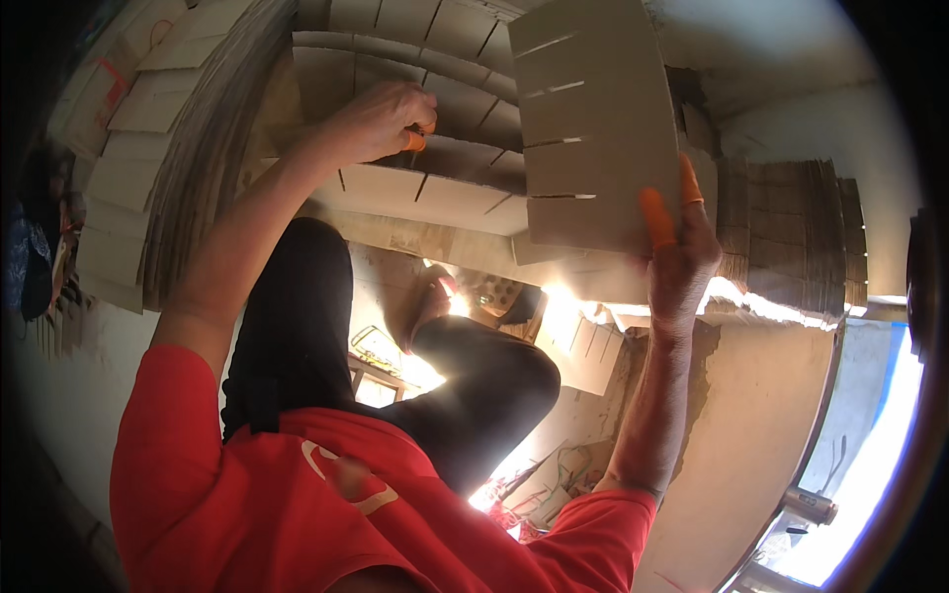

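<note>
My right hand [684,237], with orange finger covers on the thumb and a finger, grips a slotted cardboard sheet [598,119] by its right edge. The sheet is raised and shows several short slits along its left side. My left hand [388,121] also wears orange finger covers and is closed, fingertips pinched together just above a row of slotted cardboard strips [435,198]. These strips stand on edge, one behind another, in front of me. What the left fingertips pinch, if anything, is hidden.
Tall stacks of cardboard [188,148] rise at the left, and another cardboard stack [791,237] is at the right. A loose slotted cardboard piece [583,346] lies lower down, beside my bent knee. Bright light comes through a gap at the far right.
</note>
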`<state>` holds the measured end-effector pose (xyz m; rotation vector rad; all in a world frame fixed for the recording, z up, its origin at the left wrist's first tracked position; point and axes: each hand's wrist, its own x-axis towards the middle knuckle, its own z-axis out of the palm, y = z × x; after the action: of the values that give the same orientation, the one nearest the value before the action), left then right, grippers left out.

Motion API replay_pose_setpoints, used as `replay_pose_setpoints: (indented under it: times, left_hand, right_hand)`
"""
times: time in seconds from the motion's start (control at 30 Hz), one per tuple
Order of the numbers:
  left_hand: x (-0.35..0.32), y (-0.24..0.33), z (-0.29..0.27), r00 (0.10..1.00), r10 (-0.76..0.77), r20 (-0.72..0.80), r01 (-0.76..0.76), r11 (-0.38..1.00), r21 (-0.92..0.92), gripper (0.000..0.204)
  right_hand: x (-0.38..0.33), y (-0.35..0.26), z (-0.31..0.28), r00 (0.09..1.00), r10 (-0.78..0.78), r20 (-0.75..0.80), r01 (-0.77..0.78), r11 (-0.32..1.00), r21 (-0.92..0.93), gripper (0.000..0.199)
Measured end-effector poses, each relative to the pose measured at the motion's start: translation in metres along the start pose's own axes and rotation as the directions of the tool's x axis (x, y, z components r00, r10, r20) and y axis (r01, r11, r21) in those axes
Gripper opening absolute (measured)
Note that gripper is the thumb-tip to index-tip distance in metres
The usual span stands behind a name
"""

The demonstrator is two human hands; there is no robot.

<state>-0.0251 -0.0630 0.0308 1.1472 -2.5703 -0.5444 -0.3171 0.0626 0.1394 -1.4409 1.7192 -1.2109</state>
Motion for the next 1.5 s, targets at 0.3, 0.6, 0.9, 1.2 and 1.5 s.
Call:
replay_pose_setpoints:
  times: [0.3,0.6,0.9,1.2,1.5]
  left_hand:
    - [-0.029,0.028,0.011,0.899,0.097,-0.426,-0.089,0.995,0.038,0.039]
    - [-0.03,0.024,0.054,0.946,0.15,-0.288,-0.185,0.978,-0.101,0.014]
    - [-0.021,0.029,0.05,0.979,0.073,-0.189,-0.108,0.978,-0.178,0.016]
    - [0.052,-0.032,0.02,0.815,0.252,-0.522,-0.132,0.958,0.256,0.018]
    - [0.053,-0.03,0.024,0.923,0.086,-0.376,-0.042,0.991,0.123,0.021]
  right_hand:
    - [0.0,0.004,0.019,0.993,-0.117,0.025,0.12,0.979,-0.165,0.049]
    - [0.003,0.001,0.035,0.991,-0.122,0.046,0.129,0.969,-0.21,0.047]
    - [0.008,0.004,0.035,0.991,-0.118,0.056,0.126,0.979,-0.162,0.048]
    - [0.008,-0.006,0.036,0.995,-0.03,0.091,0.054,0.959,-0.279,0.053]
    - [0.012,0.015,0.038,0.971,-0.183,0.152,0.218,0.943,-0.251,0.05]
